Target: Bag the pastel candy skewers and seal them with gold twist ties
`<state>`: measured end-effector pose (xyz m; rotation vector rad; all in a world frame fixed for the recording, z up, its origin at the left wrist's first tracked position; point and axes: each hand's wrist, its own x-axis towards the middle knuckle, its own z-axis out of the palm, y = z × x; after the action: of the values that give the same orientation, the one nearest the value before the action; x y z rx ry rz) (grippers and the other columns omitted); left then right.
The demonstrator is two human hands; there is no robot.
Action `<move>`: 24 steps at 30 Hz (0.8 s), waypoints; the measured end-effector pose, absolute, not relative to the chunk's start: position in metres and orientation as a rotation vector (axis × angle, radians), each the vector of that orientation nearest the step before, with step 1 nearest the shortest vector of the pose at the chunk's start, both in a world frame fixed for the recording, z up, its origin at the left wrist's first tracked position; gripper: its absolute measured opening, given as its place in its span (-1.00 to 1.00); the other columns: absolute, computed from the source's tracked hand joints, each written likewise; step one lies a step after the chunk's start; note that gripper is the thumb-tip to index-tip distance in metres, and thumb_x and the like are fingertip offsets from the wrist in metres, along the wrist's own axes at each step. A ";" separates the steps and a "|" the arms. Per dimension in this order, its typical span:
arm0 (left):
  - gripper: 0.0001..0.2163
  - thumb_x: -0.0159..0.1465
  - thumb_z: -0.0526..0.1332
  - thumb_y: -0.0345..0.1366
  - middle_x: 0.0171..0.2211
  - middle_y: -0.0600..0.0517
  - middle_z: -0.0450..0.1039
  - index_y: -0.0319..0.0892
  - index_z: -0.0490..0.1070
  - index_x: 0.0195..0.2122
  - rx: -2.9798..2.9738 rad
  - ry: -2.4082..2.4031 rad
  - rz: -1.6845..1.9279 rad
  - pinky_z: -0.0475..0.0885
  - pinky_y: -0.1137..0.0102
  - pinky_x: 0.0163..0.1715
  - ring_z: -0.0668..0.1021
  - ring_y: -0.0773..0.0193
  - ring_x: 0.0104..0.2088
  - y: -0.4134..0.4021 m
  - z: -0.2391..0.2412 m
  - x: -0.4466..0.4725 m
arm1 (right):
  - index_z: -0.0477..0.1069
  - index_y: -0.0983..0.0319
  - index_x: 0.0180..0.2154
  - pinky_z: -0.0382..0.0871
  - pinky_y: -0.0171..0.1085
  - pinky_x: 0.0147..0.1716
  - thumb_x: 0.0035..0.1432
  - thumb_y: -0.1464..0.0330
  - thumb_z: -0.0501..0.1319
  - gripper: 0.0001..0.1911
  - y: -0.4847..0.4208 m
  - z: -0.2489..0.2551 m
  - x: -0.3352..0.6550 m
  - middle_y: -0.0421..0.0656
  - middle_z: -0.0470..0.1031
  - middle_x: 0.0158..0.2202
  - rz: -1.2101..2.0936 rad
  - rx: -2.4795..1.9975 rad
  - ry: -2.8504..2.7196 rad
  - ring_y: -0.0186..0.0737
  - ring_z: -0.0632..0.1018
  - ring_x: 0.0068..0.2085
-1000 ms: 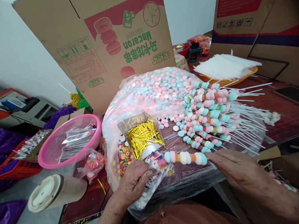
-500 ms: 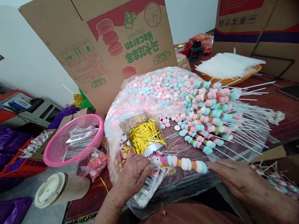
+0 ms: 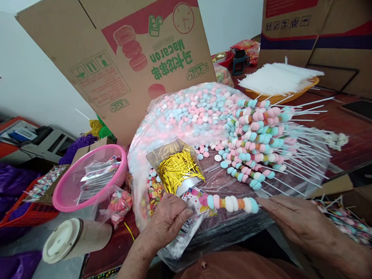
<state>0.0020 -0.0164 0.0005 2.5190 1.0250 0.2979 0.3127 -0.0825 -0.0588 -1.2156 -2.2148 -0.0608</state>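
Left hand point(image 3: 166, 220) is pinching a printed clear wrapper bag point(image 3: 185, 230) at its mouth. Poking out of it to the right is a marshmallow skewer point(image 3: 230, 203), with pink, blue, white and orange puffs in a row. Right hand point(image 3: 292, 217) pinches its stick end, just right of the last blue puff.

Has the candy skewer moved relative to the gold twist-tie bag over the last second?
Cannot tell. The candy skewer sits just below and right of the gold twist-tie bag throughout; the small shifts match head-camera motion.
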 end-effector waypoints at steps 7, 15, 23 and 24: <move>-0.61 0.34 -0.14 -0.18 -0.54 0.05 0.33 -0.21 0.33 -0.50 2.275 1.020 0.533 0.26 0.42 -0.41 0.37 0.35 -0.48 -0.018 0.006 0.000 | 0.33 0.26 -0.11 0.40 -0.37 -0.44 0.15 0.56 -0.04 -0.69 -0.086 -0.063 0.305 -0.10 0.52 -0.39 0.046 -1.174 -2.219 -0.29 0.53 -0.41; -0.61 0.33 -0.11 -0.15 -0.53 0.03 0.34 -0.20 0.33 -0.52 2.243 0.989 0.506 0.29 0.41 -0.38 0.38 0.32 -0.46 -0.016 0.009 -0.003 | 0.35 0.20 -0.08 0.43 -0.37 -0.40 0.19 0.49 0.00 -0.70 -0.087 -0.058 0.313 -0.11 0.54 -0.35 0.018 -1.209 -2.081 -0.26 0.56 -0.35; -0.58 0.32 -0.10 -0.12 -0.54 0.02 0.37 -0.23 0.40 -0.49 2.117 1.051 0.560 0.30 0.43 -0.41 0.41 0.32 -0.46 -0.018 0.003 -0.003 | 0.36 0.23 -0.10 0.43 -0.38 -0.41 0.18 0.52 -0.01 -0.70 -0.086 -0.055 0.296 -0.15 0.49 -0.50 0.041 -1.188 -2.049 -0.27 0.54 -0.40; -0.58 0.32 -0.11 -0.13 -0.53 0.02 0.38 -0.23 0.41 -0.49 2.093 1.074 0.566 0.30 0.43 -0.42 0.41 0.32 -0.46 -0.018 0.003 -0.003 | 0.36 0.24 -0.10 0.43 -0.37 -0.40 0.17 0.54 -0.02 -0.69 -0.087 -0.057 0.295 -0.15 0.49 -0.49 0.036 -1.191 -2.061 -0.27 0.54 -0.40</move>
<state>-0.0028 -0.0182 0.0030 2.0935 1.0737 0.5661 0.2950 -0.0868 -0.0571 -1.1908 -2.0605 0.0356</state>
